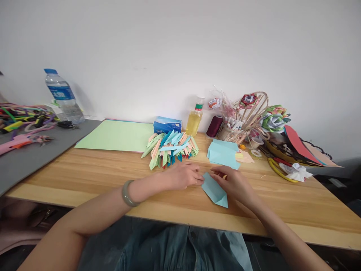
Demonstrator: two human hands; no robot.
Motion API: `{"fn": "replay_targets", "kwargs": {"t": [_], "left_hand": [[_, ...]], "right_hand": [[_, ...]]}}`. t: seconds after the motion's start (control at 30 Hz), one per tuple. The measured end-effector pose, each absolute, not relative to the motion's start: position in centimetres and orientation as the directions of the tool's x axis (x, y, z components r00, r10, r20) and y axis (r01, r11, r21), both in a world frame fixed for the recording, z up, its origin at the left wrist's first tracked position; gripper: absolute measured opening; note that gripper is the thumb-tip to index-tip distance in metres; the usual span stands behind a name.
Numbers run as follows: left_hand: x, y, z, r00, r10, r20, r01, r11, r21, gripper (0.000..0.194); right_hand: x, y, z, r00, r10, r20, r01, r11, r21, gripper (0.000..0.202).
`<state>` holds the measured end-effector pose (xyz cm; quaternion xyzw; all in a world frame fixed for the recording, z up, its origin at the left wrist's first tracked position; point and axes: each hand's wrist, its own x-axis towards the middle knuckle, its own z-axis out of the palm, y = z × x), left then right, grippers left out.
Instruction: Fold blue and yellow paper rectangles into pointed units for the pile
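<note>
A partly folded light blue paper [214, 190] lies on the wooden table [84, 177] in front of me. My left hand [183, 175] presses its fingertips on the paper's left edge; a grey-green bangle circles that wrist. My right hand [235, 182] rests on the paper's right side and pinches its upper edge. Behind my hands sits a pile of folded paper pieces [170, 147] in blue, green and peach. A small stack of light blue sheets [222, 153] lies to the right of the pile.
A large green sheet [115, 135], a blue tissue box [167, 124], a bottle of yellow liquid [194, 119] and a dark red thread spool [214, 126] stand behind. Baskets of paper flowers [262, 116] crowd the right. A water bottle [63, 96] and pipe cleaners [22, 118] occupy the grey mat at left.
</note>
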<state>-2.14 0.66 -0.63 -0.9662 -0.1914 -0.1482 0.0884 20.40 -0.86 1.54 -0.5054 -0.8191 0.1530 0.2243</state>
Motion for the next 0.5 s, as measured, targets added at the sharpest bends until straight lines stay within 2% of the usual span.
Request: {"fn": "replay_targets", "kwargs": {"t": [0.13, 0.27, 0.37, 0.5], "left_hand": [[-2.4, 1.2, -0.6, 0.902, 0.292, 0.317, 0.344, -0.931, -0.121, 0.028], [-2.4, 1.1, -0.6, 0.893, 0.271, 0.359, 0.345, -0.925, -0.160, 0.025], [-2.4, 0.9, -0.6, 0.890, 0.273, 0.364, 0.357, -0.915, -0.189, 0.024], [-2.2, 0.7, -0.3, 0.890, 0.276, 0.364, 0.380, -0.888, -0.257, 0.022]], "right_hand": [[19.9, 0.4, 0.8, -0.395, 0.913, 0.101, 0.758, 0.385, -0.526, 0.017], [19.6, -0.3, 1.0, -0.405, 0.907, 0.118, 0.756, 0.405, -0.514, 0.017], [19.6, -1.2, 1.2, -0.446, 0.875, 0.185, 0.769, 0.481, -0.421, 0.019], [19.7, -2.3, 1.0, -0.527, 0.787, 0.320, 0.771, 0.601, -0.210, 0.022]]}}
